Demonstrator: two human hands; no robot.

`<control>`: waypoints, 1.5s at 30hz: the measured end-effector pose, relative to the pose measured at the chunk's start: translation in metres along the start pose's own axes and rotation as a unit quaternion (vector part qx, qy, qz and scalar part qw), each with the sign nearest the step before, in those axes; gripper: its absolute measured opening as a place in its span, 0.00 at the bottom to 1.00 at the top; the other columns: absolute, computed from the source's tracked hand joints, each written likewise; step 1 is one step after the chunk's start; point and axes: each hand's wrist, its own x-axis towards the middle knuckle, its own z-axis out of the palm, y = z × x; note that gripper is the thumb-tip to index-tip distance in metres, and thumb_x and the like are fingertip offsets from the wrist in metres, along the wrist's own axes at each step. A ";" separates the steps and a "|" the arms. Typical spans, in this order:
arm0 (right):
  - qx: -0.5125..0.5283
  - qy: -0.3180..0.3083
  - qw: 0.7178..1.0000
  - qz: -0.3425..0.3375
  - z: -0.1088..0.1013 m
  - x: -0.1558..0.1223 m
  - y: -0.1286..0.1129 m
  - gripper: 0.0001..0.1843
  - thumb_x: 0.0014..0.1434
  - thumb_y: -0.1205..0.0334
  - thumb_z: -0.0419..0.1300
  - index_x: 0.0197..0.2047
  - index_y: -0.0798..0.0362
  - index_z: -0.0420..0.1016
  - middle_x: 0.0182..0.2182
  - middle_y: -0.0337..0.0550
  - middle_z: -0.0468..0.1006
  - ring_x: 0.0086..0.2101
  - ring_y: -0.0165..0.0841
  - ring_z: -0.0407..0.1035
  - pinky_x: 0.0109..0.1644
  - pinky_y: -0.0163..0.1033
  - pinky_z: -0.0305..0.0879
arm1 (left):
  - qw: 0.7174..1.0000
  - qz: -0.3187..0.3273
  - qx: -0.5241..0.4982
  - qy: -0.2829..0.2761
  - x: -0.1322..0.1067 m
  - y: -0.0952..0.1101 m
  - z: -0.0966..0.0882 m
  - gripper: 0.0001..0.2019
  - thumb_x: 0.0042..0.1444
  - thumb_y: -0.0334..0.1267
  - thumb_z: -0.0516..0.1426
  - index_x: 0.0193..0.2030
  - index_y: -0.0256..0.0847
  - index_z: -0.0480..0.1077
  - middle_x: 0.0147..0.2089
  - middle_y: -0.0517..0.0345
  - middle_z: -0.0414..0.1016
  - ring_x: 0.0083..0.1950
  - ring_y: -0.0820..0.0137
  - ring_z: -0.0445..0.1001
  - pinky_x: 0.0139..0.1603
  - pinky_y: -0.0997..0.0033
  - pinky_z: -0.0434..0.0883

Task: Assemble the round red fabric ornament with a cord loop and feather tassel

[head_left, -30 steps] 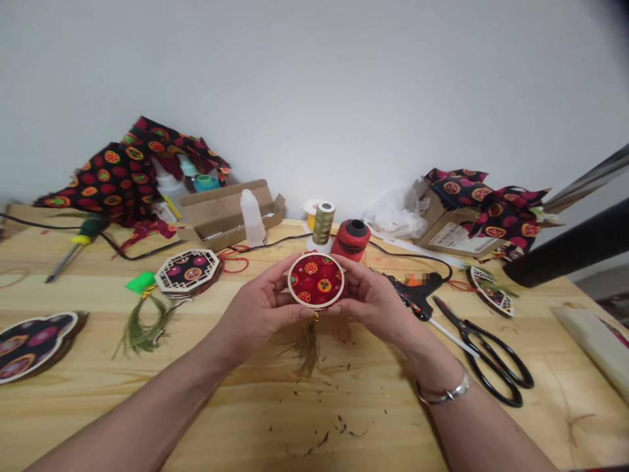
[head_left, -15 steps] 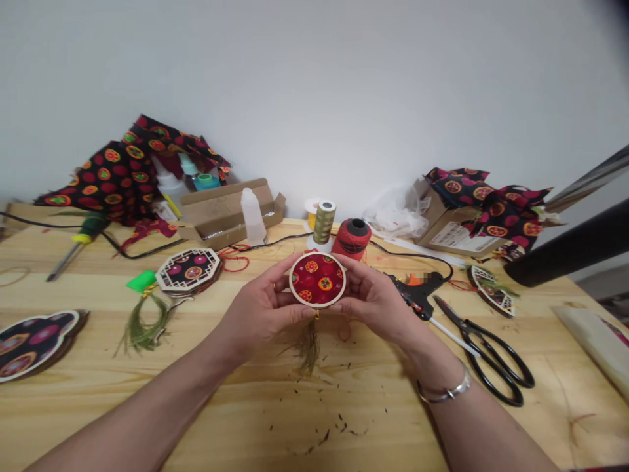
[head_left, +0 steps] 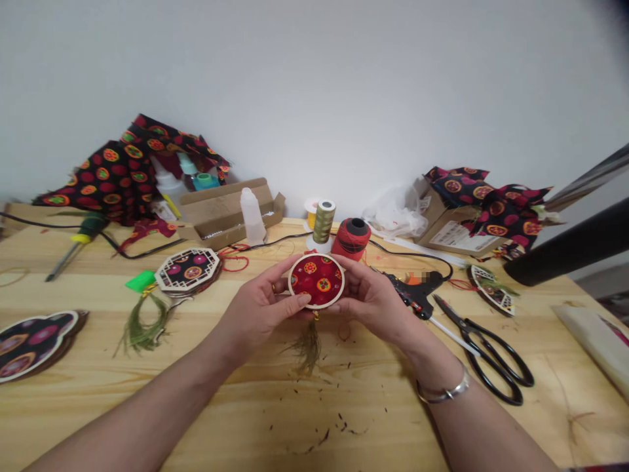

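Between my two hands is a round ornament (head_left: 322,275), red patterned fabric set in a pale wooden ring. A green tassel (head_left: 307,347) hangs from its lower edge. My left hand (head_left: 263,298) grips the ornament's left side, its thumb lying over the rim onto the fabric. On the opposite side my right hand (head_left: 373,298) is closed on the edge, thumb along the lower rim. Fingers behind the ornament are partly hidden. Just beyond stand a red thread cone (head_left: 350,240) and a green thread spool (head_left: 324,221).
Right of my hands lie a black glue gun (head_left: 417,292) and black-handled scissors (head_left: 484,347). An octagonal ornament (head_left: 189,270) and a screwdriver (head_left: 73,246) are on the left. A cardboard box (head_left: 221,210) and a white bottle (head_left: 253,216) stand behind. Dark scraps dot the wooden table (head_left: 236,419).
My left thumb has moved from the lower rim up onto the ornament's fabric face. The ornament has shifted very slightly; my right hand stays in about the same place.
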 end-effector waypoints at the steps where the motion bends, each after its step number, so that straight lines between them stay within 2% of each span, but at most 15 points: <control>1: 0.001 -0.002 1.000 -0.002 0.000 0.000 0.001 0.33 0.45 0.73 0.66 0.54 0.44 0.66 0.46 0.39 0.75 0.42 0.33 0.72 0.49 0.41 0.69 | 1.000 -0.003 -0.002 0.001 0.000 -0.001 0.000 0.33 0.46 0.35 0.63 0.61 0.47 0.60 0.50 0.56 0.76 0.47 0.63 0.75 0.38 0.69 0.76; 7: -0.019 -0.010 1.000 0.005 -0.002 -0.001 0.002 0.37 0.46 0.72 0.65 0.58 0.45 0.61 0.45 0.40 0.75 0.42 0.32 0.71 0.48 0.39 0.68 | 1.000 -0.006 -0.005 0.016 0.001 -0.004 -0.002 0.34 0.47 0.34 0.63 0.61 0.46 0.59 0.48 0.57 0.77 0.44 0.66 0.76 0.35 0.72 0.75; 9: -0.050 0.001 0.999 0.014 -0.005 -0.002 0.001 0.39 0.47 0.72 0.64 0.61 0.48 0.57 0.40 0.40 0.76 0.38 0.31 0.72 0.42 0.37 0.69 | 1.000 -0.004 -0.003 0.027 0.001 -0.005 -0.002 0.35 0.47 0.35 0.64 0.62 0.46 0.58 0.48 0.56 0.77 0.44 0.66 0.76 0.36 0.72 0.75; 11: -0.088 0.034 0.995 0.030 -0.009 -0.002 0.000 0.35 0.50 0.70 0.61 0.61 0.52 0.56 0.31 0.38 0.76 0.30 0.28 0.70 0.33 0.33 0.67 | 0.999 -0.002 -0.003 0.032 0.002 -0.005 -0.003 0.35 0.47 0.35 0.64 0.62 0.46 0.57 0.48 0.57 0.78 0.44 0.66 0.76 0.37 0.71 0.75; 13: -0.124 0.088 0.987 0.052 -0.011 -0.001 -0.001 0.25 0.53 0.66 0.57 0.55 0.56 0.64 0.22 0.34 0.73 0.20 0.25 0.64 0.23 0.30 0.60 | 1.000 -0.001 -0.006 0.029 0.002 -0.006 -0.003 0.35 0.47 0.35 0.63 0.62 0.47 0.57 0.48 0.57 0.77 0.45 0.66 0.75 0.37 0.71 0.75; 15: -0.148 0.145 0.975 0.080 -0.011 0.000 -0.002 0.14 0.57 0.59 0.55 0.42 0.58 0.73 0.14 0.33 0.68 0.14 0.22 0.56 0.18 0.28 0.52 | 1.000 0.000 -0.007 0.022 0.002 -0.007 -0.004 0.35 0.48 0.35 0.63 0.63 0.48 0.56 0.50 0.56 0.76 0.46 0.65 0.75 0.37 0.70 0.76; 17: -0.138 0.174 0.970 0.098 -0.010 0.001 -0.004 0.20 0.58 0.50 0.53 0.30 0.58 0.74 0.12 0.35 0.66 0.13 0.22 0.53 0.16 0.29 0.47 | 1.000 0.003 -0.005 0.017 0.002 -0.009 -0.004 0.36 0.48 0.35 0.63 0.64 0.49 0.55 0.51 0.55 0.75 0.46 0.64 0.76 0.37 0.68 0.76; 19: -0.091 0.157 0.978 0.103 -0.007 0.001 -0.005 0.24 0.56 0.44 0.54 0.27 0.58 0.74 0.14 0.38 0.69 0.15 0.22 0.56 0.17 0.29 0.49 | 1.000 0.007 -0.004 0.011 0.001 -0.009 -0.004 0.36 0.47 0.35 0.63 0.63 0.49 0.55 0.52 0.54 0.74 0.46 0.62 0.76 0.37 0.67 0.76; 22: -0.012 0.103 0.990 0.096 -0.004 0.000 -0.003 0.20 0.50 0.47 0.62 0.34 0.57 0.77 0.24 0.40 0.74 0.19 0.23 0.58 0.22 0.29 0.52 | 1.000 0.010 0.001 0.002 0.001 -0.010 -0.003 0.36 0.47 0.35 0.63 0.63 0.48 0.56 0.51 0.53 0.75 0.45 0.62 0.76 0.38 0.66 0.76; 24: 0.020 0.103 0.990 0.096 -0.003 0.000 -0.001 0.18 0.49 0.51 0.65 0.38 0.56 0.78 0.26 0.39 0.75 0.20 0.22 0.57 0.23 0.29 0.52 | 1.000 0.008 0.003 -0.001 0.000 -0.009 -0.002 0.35 0.48 0.35 0.63 0.63 0.47 0.56 0.50 0.53 0.76 0.44 0.63 0.77 0.39 0.65 0.76; 27: 0.043 0.124 0.987 0.096 -0.002 0.001 0.001 0.15 0.47 0.53 0.66 0.33 0.57 0.78 0.24 0.39 0.73 0.20 0.22 0.56 0.24 0.30 0.50 | 1.000 0.011 -0.006 -0.010 -0.001 -0.010 0.000 0.34 0.48 0.34 0.62 0.63 0.46 0.56 0.52 0.52 0.74 0.45 0.63 0.76 0.40 0.65 0.75; 33: -0.022 0.149 0.987 0.058 0.000 0.002 -0.001 0.12 0.46 0.55 0.66 0.25 0.57 0.76 0.19 0.35 0.69 0.20 0.23 0.55 0.26 0.32 0.50 | 0.999 0.033 0.009 0.011 -0.003 -0.010 0.002 0.40 0.49 0.33 0.61 0.66 0.46 0.47 0.47 0.53 0.77 0.44 0.65 0.77 0.46 0.63 0.73; 35: -0.044 0.165 0.984 0.053 0.002 0.002 -0.003 0.12 0.45 0.55 0.66 0.24 0.56 0.75 0.18 0.35 0.69 0.20 0.24 0.55 0.26 0.32 0.51 | 0.999 0.035 0.016 0.016 -0.003 -0.011 0.001 0.40 0.49 0.33 0.61 0.66 0.45 0.47 0.48 0.51 0.77 0.46 0.63 0.76 0.47 0.61 0.73; 40: -0.074 0.183 0.980 0.038 0.004 0.002 -0.003 0.10 0.45 0.56 0.64 0.24 0.55 0.74 0.19 0.35 0.70 0.20 0.25 0.56 0.25 0.33 0.53 | 0.998 0.046 0.027 0.017 -0.002 -0.014 -0.001 0.31 0.48 0.34 0.62 0.60 0.44 0.60 0.56 0.51 0.72 0.53 0.59 0.72 0.49 0.60 0.73; 45: -0.147 0.195 0.970 0.015 0.005 0.002 -0.002 0.10 0.47 0.57 0.62 0.24 0.55 0.74 0.19 0.37 0.70 0.22 0.27 0.58 0.27 0.34 0.55 | 0.997 0.064 0.035 0.028 -0.002 -0.005 -0.001 0.21 0.47 0.37 0.64 0.50 0.43 0.70 0.50 0.56 0.77 0.51 0.62 0.74 0.52 0.65 0.71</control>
